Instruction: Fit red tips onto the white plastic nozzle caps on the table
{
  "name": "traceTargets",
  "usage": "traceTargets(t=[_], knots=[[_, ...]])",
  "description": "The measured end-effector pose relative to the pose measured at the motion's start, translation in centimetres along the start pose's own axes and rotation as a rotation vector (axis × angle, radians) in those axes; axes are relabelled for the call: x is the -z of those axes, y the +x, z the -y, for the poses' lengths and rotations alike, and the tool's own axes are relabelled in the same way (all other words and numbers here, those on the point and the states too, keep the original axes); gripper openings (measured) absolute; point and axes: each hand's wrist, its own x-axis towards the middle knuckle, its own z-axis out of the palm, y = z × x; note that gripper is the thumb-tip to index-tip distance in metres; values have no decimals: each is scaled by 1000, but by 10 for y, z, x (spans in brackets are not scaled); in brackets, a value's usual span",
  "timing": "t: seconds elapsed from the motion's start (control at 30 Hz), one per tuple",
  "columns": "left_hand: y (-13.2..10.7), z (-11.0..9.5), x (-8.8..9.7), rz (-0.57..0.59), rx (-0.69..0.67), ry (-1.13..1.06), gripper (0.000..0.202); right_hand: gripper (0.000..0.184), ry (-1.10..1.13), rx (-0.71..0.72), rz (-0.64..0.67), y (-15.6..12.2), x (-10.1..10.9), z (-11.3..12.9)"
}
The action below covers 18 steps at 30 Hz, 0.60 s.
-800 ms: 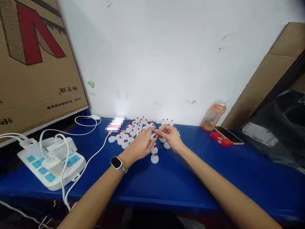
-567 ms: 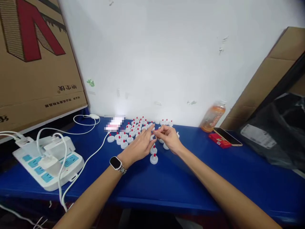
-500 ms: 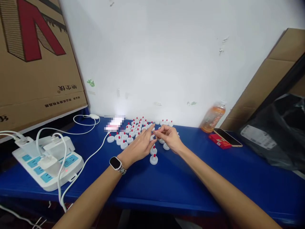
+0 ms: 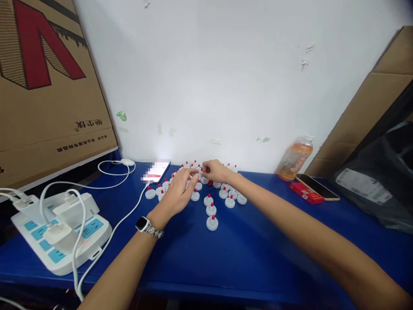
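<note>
Many white round caps with red tips stand on the blue table. Over the left part of this group is my left hand [image 4: 179, 189], palm down, fingers stretched and thumb apart. It covers several caps. My right hand [image 4: 217, 171] reaches to the back of the group with its fingers curled together; whatever is between the fingertips is hidden. Just below it, small red pieces [image 4: 211, 183] lie among the caps. Nearer to me, three capped pieces form a short row, the front white cap [image 4: 212, 223] closest. Another white cap [image 4: 229, 202] stands right of them.
At the left lies a white power strip [image 4: 61, 241] with plugs and cables. A lit phone [image 4: 161, 171] lies behind the caps. On the right are an orange drink bottle [image 4: 295, 159], a red box [image 4: 306, 193], a dark phone [image 4: 318, 187] and a black plastic bag [image 4: 380, 181].
My hands, together over the caps before, have separated. The left has drawn back leftward and opened; the right has moved left and farther back. A row of three caps now shows in front.
</note>
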Motion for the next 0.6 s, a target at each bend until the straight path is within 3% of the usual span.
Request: traceTargets(t=[0.1, 0.17, 0.33, 0.47, 0.6], knots=[[-1, 0, -4, 16, -19, -11, 36, 4, -30, 12, 57, 8, -5, 7], [0, 2, -4, 23, -26, -12, 37, 11, 4, -27, 2, 7, 0, 5], [1, -4, -7, 36, -79, -4, 33, 25, -63, -255, -196, -10, 24, -35], [2, -15, -19, 65, -143, 30, 28, 21, -222, -372, -115, -16, 28, -65], [1, -18, -28, 114, -168, 79, 26, 29, -332, -396, -118, -4, 16, -69]])
